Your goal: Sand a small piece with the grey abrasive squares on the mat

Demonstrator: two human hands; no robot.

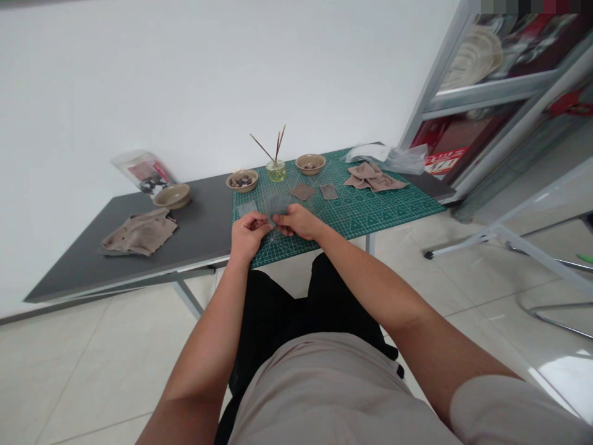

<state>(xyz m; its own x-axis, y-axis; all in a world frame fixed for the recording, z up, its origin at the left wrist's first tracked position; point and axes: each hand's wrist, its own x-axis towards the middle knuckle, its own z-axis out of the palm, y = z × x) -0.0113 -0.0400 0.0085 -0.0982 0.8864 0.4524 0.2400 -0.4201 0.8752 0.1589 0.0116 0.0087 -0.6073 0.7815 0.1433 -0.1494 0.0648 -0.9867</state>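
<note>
Over the front of the green cutting mat (pixel 370 213), a small sheer grey pouch (pixel 278 204) is gripped between the thumb and fingers of my right hand (pixel 297 221). Close by its lower edge, my left hand (pixel 250 233) is closed in a pinch; what it holds is too small to make out. A pale grey sheer piece (pixel 247 208) lies on the mat just beyond my left hand. Past my right hand lie a flat brown pouch (pixel 302 191) and a grey pouch (pixel 328 191).
Behind are a bowl of dark pieces (pixel 243 181), a glass jar with sticks (pixel 277 170) and another bowl (pixel 310 164). A brown cloth (pixel 373 178) and clear plastic bag (pixel 407 159) lie right. Left are a bowl (pixel 172 196), folded cloth (pixel 139 233) and clear container (pixel 143 172).
</note>
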